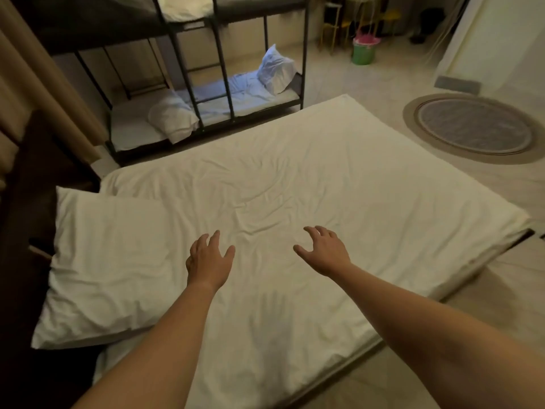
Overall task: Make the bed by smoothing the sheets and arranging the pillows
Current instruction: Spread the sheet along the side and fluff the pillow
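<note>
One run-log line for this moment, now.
step: smoothing sheet | left hand: open, over sheet | right hand: open, over sheet | pillow: left of hands | wrinkles: ahead of hands

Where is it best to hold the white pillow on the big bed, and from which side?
Probably the long edge facing the hands, coming from the right: the pillow lies flat on the sheet, that edge is uncovered, and the left hand is nearest.

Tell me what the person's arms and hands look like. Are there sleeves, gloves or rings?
Two bare hands and two bare forearms. The left hand and right hand wear no gloves, and no rings show. Neither wrist shows a watch or bracelet. No sleeve comes into view on the left forearm or right forearm.
</note>
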Motion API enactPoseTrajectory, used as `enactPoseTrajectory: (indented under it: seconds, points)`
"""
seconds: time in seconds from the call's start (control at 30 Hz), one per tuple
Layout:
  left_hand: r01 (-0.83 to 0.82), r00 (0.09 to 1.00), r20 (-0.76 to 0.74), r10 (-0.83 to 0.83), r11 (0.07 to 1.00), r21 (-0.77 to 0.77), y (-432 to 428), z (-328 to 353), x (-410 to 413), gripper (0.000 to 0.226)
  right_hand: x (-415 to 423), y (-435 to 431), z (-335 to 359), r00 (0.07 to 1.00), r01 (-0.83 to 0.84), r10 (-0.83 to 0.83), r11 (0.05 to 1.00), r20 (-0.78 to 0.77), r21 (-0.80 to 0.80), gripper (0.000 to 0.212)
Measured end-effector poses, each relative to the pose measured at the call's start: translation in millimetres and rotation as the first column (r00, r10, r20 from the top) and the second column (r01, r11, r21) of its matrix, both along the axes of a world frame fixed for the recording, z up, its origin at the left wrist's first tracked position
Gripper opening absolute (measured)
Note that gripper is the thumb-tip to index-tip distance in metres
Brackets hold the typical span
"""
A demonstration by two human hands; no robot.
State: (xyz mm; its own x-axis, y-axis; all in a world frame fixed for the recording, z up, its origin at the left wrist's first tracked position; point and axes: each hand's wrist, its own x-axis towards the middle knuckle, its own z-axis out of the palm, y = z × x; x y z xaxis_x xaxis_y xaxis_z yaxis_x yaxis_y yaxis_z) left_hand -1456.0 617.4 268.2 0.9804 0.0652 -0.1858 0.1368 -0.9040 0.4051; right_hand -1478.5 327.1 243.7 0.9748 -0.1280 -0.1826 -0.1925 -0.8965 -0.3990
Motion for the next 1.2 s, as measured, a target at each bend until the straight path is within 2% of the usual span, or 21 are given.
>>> enactPoseTrajectory:
  seconds: [0.33,0.77,0.9,1.2]
  points:
    - [0.161,0.987,-0.019,-0.162,0.986,-0.039,-153.9,20.2,-16.0,0.066,-59.9,-159.6,28.4,0.989,0.147,-0.148,0.989,-0.016,-0.019,0.082]
    - [0.36,0.93,-0.039,-0.364,0.929,-0.091,-336.6,17.4,88.1,0.067,-35.7,-325.6,33.0,0.929,0.367,-0.368,0.93,-0.041,-0.034,0.083]
    - [0.423,0.903,-0.059,-0.426,0.904,-0.062,-385.1,15.8,114.7,0.067,-28.0,-368.0,28.3,0.9,0.432,-0.432,0.902,-0.052,-0.02,0.082]
    - [0.468,0.88,-0.072,-0.469,0.883,-0.039,-512.8,12.6,158.6,0.066,-13.2,-489.0,9.3,0.853,0.519,-0.516,0.854,-0.08,0.037,0.081]
